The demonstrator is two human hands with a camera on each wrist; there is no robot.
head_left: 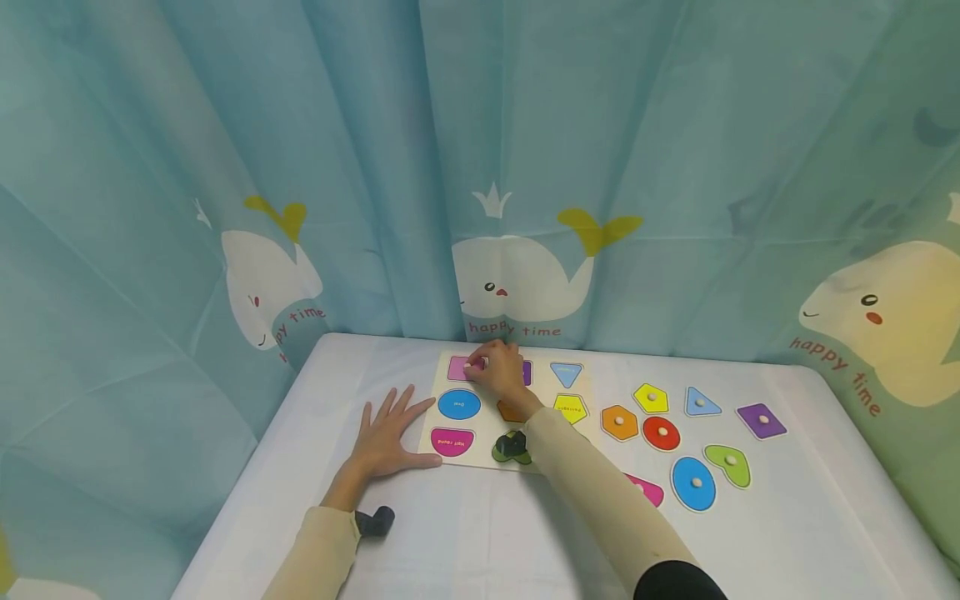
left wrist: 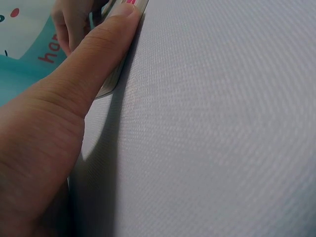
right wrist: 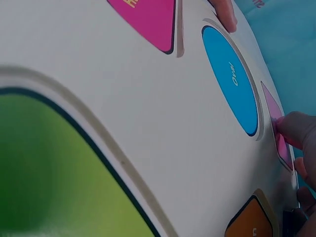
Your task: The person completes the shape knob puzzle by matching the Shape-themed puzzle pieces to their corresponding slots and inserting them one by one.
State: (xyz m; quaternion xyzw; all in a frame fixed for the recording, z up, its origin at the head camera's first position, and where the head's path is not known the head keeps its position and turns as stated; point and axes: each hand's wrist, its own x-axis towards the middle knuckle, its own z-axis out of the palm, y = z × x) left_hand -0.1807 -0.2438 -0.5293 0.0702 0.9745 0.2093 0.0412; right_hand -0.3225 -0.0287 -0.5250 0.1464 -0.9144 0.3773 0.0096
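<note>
A cream puzzle board with coloured shape recesses lies near the table's back edge. At its far left corner, my right hand pinches the small knob of a pink rectangular puzzle piece. In the right wrist view this pink piece lies at its place on the board, beyond the blue oval recess. My left hand is spread on the table left of the board, its thumb touching the board's near left edge. The right forearm hides part of the board.
Right of the board lie several loose knobbed pieces: an orange hexagon, yellow pentagon, red circle, blue triangle, purple diamond, blue oval, green heart and partly hidden magenta piece. A curtain hangs behind.
</note>
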